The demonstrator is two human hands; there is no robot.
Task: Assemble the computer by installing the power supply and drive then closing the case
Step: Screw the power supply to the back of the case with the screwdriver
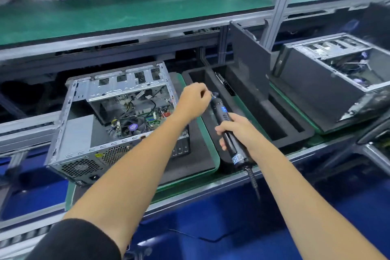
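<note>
An open computer case (84,145) lies on its side on a black foam pad, its motherboard (135,120) and cables exposed. My right hand (236,131) grips a black electric screwdriver (225,124) by its body, tip pointing up and away. My left hand (194,99) is at the screwdriver's tip, fingers curled and pinching there; what it pinches is too small to tell. Both hands hover just right of the case. A dark side panel (249,69) stands tilted in the foam tray to the right.
A black foam tray (295,133) with long slots sits right of the case. A second open case (329,78) lies at the far right. A green-topped shelf (126,12) runs above the bench. The screwdriver's cable (254,183) hangs over the front rail.
</note>
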